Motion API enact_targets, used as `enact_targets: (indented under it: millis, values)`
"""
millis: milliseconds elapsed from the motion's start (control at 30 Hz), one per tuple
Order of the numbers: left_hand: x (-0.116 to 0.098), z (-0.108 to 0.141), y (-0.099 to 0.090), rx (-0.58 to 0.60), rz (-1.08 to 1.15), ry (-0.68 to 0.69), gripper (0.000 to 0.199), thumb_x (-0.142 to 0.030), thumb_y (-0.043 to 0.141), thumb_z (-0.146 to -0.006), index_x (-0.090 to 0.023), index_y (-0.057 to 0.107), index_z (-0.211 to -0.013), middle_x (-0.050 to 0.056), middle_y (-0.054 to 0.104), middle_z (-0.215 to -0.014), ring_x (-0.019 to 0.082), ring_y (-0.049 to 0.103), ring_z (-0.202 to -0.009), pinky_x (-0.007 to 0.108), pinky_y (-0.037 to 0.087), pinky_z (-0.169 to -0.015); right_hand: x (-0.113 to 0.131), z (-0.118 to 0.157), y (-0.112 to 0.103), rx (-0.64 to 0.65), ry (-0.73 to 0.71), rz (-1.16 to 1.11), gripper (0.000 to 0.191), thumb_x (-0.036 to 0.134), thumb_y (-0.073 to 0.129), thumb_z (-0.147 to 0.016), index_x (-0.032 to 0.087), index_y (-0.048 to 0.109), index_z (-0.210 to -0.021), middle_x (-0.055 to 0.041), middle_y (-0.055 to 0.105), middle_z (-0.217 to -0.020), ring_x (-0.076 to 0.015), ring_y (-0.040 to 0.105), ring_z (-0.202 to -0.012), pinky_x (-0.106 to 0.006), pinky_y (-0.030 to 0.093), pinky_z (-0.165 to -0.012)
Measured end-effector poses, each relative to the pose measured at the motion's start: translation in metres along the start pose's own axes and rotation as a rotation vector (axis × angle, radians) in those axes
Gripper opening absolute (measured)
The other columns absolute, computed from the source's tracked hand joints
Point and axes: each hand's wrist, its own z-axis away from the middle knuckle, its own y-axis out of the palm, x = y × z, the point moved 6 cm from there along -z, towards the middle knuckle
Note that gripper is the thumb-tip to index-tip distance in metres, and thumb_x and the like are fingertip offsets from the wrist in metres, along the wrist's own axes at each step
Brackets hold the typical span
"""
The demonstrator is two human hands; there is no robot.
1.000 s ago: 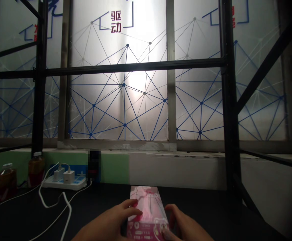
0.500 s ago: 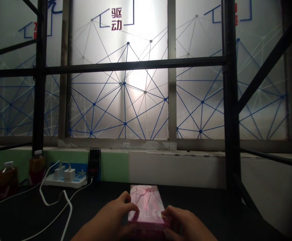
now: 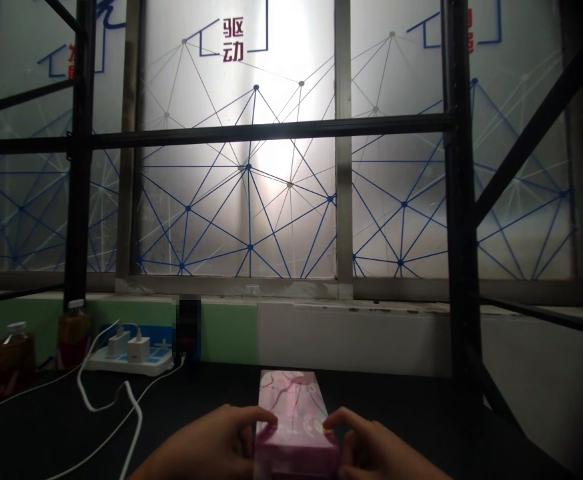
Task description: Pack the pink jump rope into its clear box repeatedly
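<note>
A glossy pink box (image 3: pixel 295 437), printed with pale wavy lines, lies on the black tabletop at the lower middle. My left hand (image 3: pixel 209 440) is at its left side, one finger stretched onto the near top edge and the others curled beside it. From the right, my right hand (image 3: pixel 376 443) touches the opposite top edge with a fingertip, its remaining fingers bent in close to the side. The box's near face shows dark pink between both hands. Its lower end is cut off by the picture's bottom edge.
A white power strip (image 3: pixel 154 363) with plugged-in chargers and loose white cables (image 3: pixel 136 413) is on the left. Two capped bottles, one (image 3: pixel 12 363) nearer and one (image 3: pixel 74 337) farther, stand beyond. Black rack posts (image 3: pixel 461 267) rise before the frosted windows.
My left hand has dropped its raised finger and curled the fingers beside the box. My right hand has shifted slightly outward. More of the box's near face shows; the box has barely moved.
</note>
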Motion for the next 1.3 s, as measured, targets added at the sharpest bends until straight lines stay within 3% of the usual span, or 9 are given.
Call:
enact_targets:
  millis: [67, 167, 333, 500, 667, 867, 1033, 1167, 1300]
  values:
    - [0.002, -0.002, -0.001, -0.003, -0.024, 0.004, 0.061, -0.028, 0.071, -0.075, -0.024, 0.062, -0.135, -0.003, 0.070, -0.083, 0.018, 0.067, -0.071, 0.020, 0.045, -0.059, 0.004, -0.001, -0.004, -0.036, -0.023, 0.104, 0.031, 0.020, 0.065, -0.077, 0.021, 0.063, -0.108, 0.0030, 0.065, -0.078, -0.0170, 0.063, -0.070, -0.025, 0.045, -0.063]
    - [-0.002, -0.003, -0.007, -0.132, -0.202, 0.025, 0.044, -0.026, 0.067, -0.082, -0.029, 0.069, -0.126, -0.003, 0.068, -0.083, 0.017, 0.063, -0.075, 0.022, 0.044, -0.066, 0.009, -0.007, -0.007, -0.146, -0.117, 0.257, 0.023, 0.013, 0.063, -0.077, 0.021, 0.067, -0.099, -0.0004, 0.066, -0.088, -0.0181, 0.063, -0.079, -0.026, 0.047, -0.072]
    - [-0.016, -0.004, -0.007, -0.252, -0.348, 0.158, 0.032, -0.021, 0.072, -0.080, -0.029, 0.071, -0.111, 0.002, 0.062, -0.116, 0.020, 0.062, -0.096, 0.025, 0.045, -0.083, 0.008, -0.009, -0.003, -0.200, -0.242, 0.367, 0.023, 0.010, 0.062, -0.078, 0.023, 0.062, -0.097, -0.0051, 0.059, -0.116, -0.0175, 0.064, -0.088, -0.025, 0.051, -0.074]
    - [-0.023, 0.001, -0.004, -0.142, -0.297, 0.244, 0.022, -0.010, 0.062, -0.084, -0.025, 0.065, -0.101, 0.001, 0.057, -0.128, 0.018, 0.063, -0.100, 0.024, 0.048, -0.087, 0.015, -0.006, 0.002, -0.121, -0.324, 0.482, 0.028, 0.006, 0.054, -0.083, 0.024, 0.065, -0.100, -0.0057, 0.059, -0.122, -0.0177, 0.067, -0.094, -0.025, 0.052, -0.082]
    - [-0.030, 0.007, -0.003, -0.139, -0.249, 0.314, 0.025, -0.004, 0.056, -0.083, -0.023, 0.065, -0.095, 0.002, 0.057, -0.127, 0.018, 0.063, -0.105, 0.024, 0.047, -0.091, 0.015, -0.004, 0.006, -0.032, -0.262, 0.591, 0.035, 0.003, 0.055, -0.080, 0.026, 0.071, -0.102, -0.0084, 0.059, -0.128, -0.0218, 0.071, -0.098, -0.028, 0.056, -0.083]
    - [-0.020, 0.000, 0.002, -0.200, -0.277, 0.267, 0.023, -0.004, 0.055, -0.083, -0.022, 0.057, -0.095, 0.001, 0.056, -0.118, 0.015, 0.061, -0.092, 0.022, 0.048, -0.079, -0.009, -0.010, 0.018, -0.031, -0.296, 0.794, 0.036, 0.035, 0.077, -0.081, 0.027, 0.063, -0.113, -0.0138, 0.057, -0.140, -0.0334, 0.073, -0.101, -0.038, 0.064, -0.074]
    - [-0.030, 0.003, 0.004, -0.193, -0.236, 0.293, 0.023, -0.003, 0.058, -0.079, -0.022, 0.054, -0.091, 0.001, 0.056, -0.114, 0.014, 0.059, -0.090, 0.021, 0.047, -0.076, -0.005, -0.009, 0.018, -0.036, -0.397, 0.814, 0.047, 0.051, 0.077, -0.083, 0.024, 0.060, -0.118, -0.0162, 0.060, -0.131, -0.0339, 0.073, -0.098, -0.039, 0.064, -0.075]
    - [-0.032, 0.004, 0.006, -0.186, -0.190, 0.303, 0.022, -0.005, 0.061, -0.078, -0.021, 0.056, -0.092, 0.001, 0.056, -0.114, 0.013, 0.059, -0.088, 0.020, 0.046, -0.073, -0.003, -0.006, 0.017, -0.018, -0.378, 0.827, 0.042, 0.051, 0.076, -0.084, 0.023, 0.061, -0.112, -0.0165, 0.060, -0.130, -0.0319, 0.074, -0.090, -0.037, 0.064, -0.070]
    - [-0.026, 0.002, 0.006, -0.175, -0.180, 0.279, 0.019, -0.009, 0.062, -0.080, -0.021, 0.057, -0.093, 0.002, 0.056, -0.114, 0.014, 0.058, -0.086, 0.021, 0.047, -0.073, -0.006, -0.006, 0.020, -0.008, -0.374, 0.869, 0.039, 0.031, 0.071, -0.088, 0.021, 0.057, -0.124, -0.0182, 0.059, -0.134, -0.0322, 0.074, -0.094, -0.039, 0.064, -0.075]
